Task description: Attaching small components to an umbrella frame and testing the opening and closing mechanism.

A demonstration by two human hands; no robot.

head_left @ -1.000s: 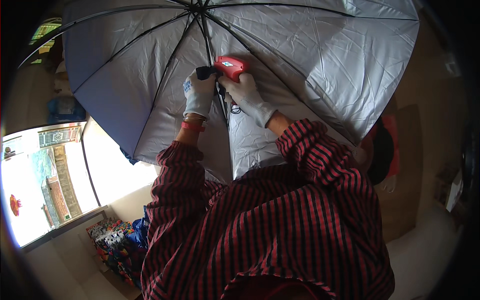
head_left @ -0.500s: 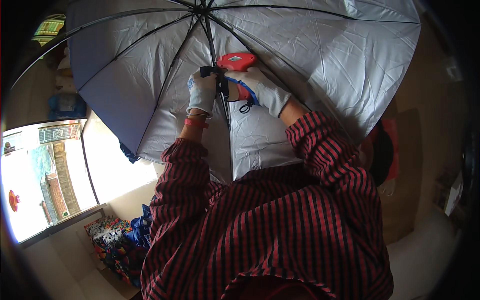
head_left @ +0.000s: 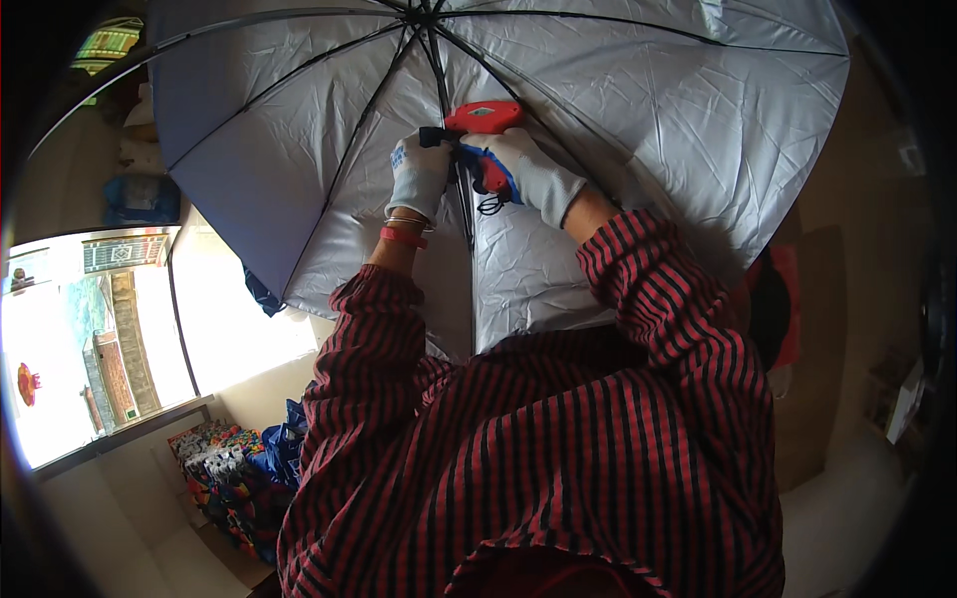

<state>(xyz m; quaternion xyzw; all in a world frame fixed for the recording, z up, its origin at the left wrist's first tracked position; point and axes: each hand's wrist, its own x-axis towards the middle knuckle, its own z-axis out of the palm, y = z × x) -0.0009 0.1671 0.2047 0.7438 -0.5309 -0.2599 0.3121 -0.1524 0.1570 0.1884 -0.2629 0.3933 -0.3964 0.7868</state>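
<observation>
An open umbrella [head_left: 638,130] spreads before me, its silvery inner side and dark ribs [head_left: 349,154] facing me. In its middle, near a rib, my gloved right hand [head_left: 538,177] is closed round the grip of a red tagging gun [head_left: 484,117]. Below the grip dangles a thin black cord loop [head_left: 490,205]. My gloved left hand [head_left: 419,177] is closed on a dark strip of fabric [head_left: 433,137] just left of the gun. The gun's tip meets or nearly meets this strip; the fingers hide the exact contact.
At the lower left, a heap of colourful folded fabric [head_left: 224,473] lies beside blue fabric [head_left: 286,439]. A bright window or doorway [head_left: 110,339] is on the left, with a blue bundle [head_left: 142,199] above it. A red and black item [head_left: 778,304] stands at the right.
The gun has tilted, and my right hand now covers more of its grip. Both hands have come closer together at the dark strip. The whole view has shifted slightly.
</observation>
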